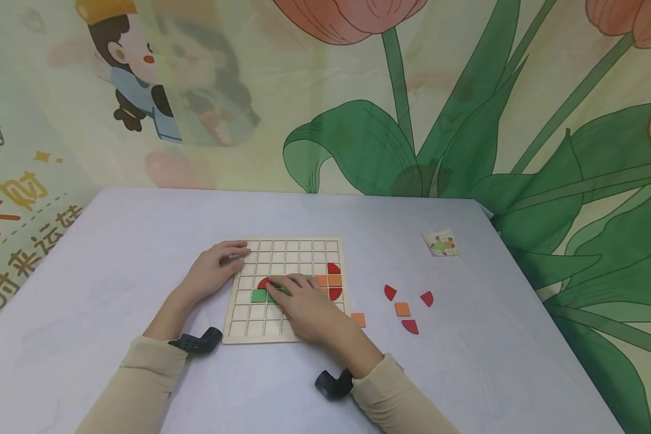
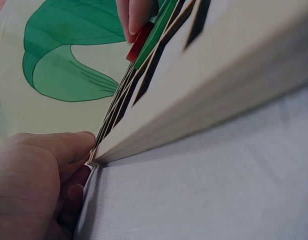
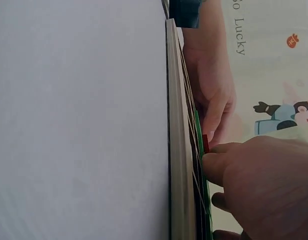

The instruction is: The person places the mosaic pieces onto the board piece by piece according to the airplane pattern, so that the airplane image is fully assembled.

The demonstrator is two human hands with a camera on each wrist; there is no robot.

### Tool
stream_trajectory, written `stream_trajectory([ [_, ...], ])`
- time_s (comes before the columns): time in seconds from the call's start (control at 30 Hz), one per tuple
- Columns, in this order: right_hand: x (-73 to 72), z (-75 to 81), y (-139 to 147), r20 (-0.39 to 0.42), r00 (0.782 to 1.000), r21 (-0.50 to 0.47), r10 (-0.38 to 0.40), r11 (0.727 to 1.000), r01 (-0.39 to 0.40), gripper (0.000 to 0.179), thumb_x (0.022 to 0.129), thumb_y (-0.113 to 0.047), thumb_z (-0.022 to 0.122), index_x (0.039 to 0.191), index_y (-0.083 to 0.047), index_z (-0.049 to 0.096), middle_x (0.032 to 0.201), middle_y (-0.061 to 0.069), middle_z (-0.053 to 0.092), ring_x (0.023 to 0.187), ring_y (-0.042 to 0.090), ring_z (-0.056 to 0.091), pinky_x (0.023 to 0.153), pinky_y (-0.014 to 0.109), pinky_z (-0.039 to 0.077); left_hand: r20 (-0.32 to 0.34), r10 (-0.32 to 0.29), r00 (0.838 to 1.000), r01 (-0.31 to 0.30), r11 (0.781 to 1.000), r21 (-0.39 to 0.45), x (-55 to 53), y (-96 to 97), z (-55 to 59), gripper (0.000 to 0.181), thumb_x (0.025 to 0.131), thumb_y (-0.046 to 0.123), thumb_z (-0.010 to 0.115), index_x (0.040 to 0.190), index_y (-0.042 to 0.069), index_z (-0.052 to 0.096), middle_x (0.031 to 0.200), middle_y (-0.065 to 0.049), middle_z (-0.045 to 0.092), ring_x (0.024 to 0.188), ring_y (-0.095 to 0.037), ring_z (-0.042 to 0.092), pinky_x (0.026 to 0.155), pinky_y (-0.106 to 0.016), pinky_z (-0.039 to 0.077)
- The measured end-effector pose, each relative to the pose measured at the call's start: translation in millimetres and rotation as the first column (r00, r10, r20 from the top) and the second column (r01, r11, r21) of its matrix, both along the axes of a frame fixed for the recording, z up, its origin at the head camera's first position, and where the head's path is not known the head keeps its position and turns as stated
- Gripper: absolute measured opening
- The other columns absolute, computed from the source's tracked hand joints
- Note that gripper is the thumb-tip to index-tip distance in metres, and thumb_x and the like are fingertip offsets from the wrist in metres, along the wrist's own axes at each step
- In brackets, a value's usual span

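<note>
A wooden grid board [image 1: 258, 330] lies on the table under both hands. At its far left corner, the left hand [image 1: 215, 267] holds the board's edge between thumb and fingers, also seen closely in the left wrist view. The right hand [image 1: 313, 309] reaches over the middle of the board. Its thumb and index fingertip pinch a red quarter-circle piece [image 1: 263, 283], which stands just above a row of green squares [image 1: 258, 295]. Part of the green row is hidden beneath this hand. In the right wrist view, the fingertips meet at the red piece [image 3: 205, 142].
On the board's right side sit orange squares [image 1: 334, 280] between red quarter-circles [image 1: 333, 268]. Loose orange squares [image 1: 402, 309] and red quarter-circles [image 1: 410, 327] lie right of the board. A small pattern card [image 1: 442, 243] is farther back. A flowered backdrop [image 1: 358, 138] hangs behind the table.
</note>
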State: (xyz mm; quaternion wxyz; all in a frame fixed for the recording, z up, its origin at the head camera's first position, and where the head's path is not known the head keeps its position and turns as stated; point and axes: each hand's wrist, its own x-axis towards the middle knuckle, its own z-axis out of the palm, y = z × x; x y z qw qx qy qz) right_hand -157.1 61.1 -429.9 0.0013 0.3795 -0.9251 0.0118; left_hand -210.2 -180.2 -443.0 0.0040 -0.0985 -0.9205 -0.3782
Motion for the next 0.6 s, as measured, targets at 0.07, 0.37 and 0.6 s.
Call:
stream_trajectory([
  [0.07, 0.6, -1.1, -1.7, -0.004, 1.000, 0.006, -0.005, 1.000, 0.005, 0.046, 0.102, -0.031, 0.036, 0.148, -0.026, 0.033, 0.153, -0.009, 0.030, 0.137, 0.019, 0.033, 0.113, 0.044, 0.033, 0.000, -0.001, 1.000, 0.001, 1.000, 0.001, 0.2, -0.1, 0.3, 0.033, 0.095, 0.018, 0.056, 0.126, 0.008, 0.061, 0.144, -0.009, 0.047, 0.139, -0.035, 0.034, 0.112, -0.053, 0.031],
  [0.37, 4.2, -3.1, -3.1, -0.027, 1.000, 0.010, -0.003, 1.000, 0.003, 0.050, 0.102, -0.040, 0.035, 0.150, -0.025, 0.030, 0.155, -0.009, 0.027, 0.138, 0.020, 0.030, 0.111, 0.045, 0.032, 0.004, -0.005, 1.000, 0.006, 1.000, -0.008, 1.2, 0.3, 2.5, 0.033, 0.095, 0.017, 0.056, 0.126, 0.007, 0.061, 0.144, -0.010, 0.047, 0.139, -0.035, 0.035, 0.112, -0.055, 0.030],
  [0.6, 5.1, -0.5, -2.3, -0.017, 1.000, -0.004, -0.002, 1.000, 0.002, 0.051, 0.102, -0.042, 0.035, 0.149, -0.025, 0.031, 0.156, -0.009, 0.027, 0.139, 0.020, 0.030, 0.112, 0.046, 0.031, 0.007, -0.007, 1.000, 0.007, 1.000, -0.012, 1.2, 0.8, 2.9, 0.033, 0.095, 0.018, 0.056, 0.126, 0.007, 0.060, 0.144, -0.011, 0.047, 0.139, -0.035, 0.034, 0.112, -0.054, 0.030],
])
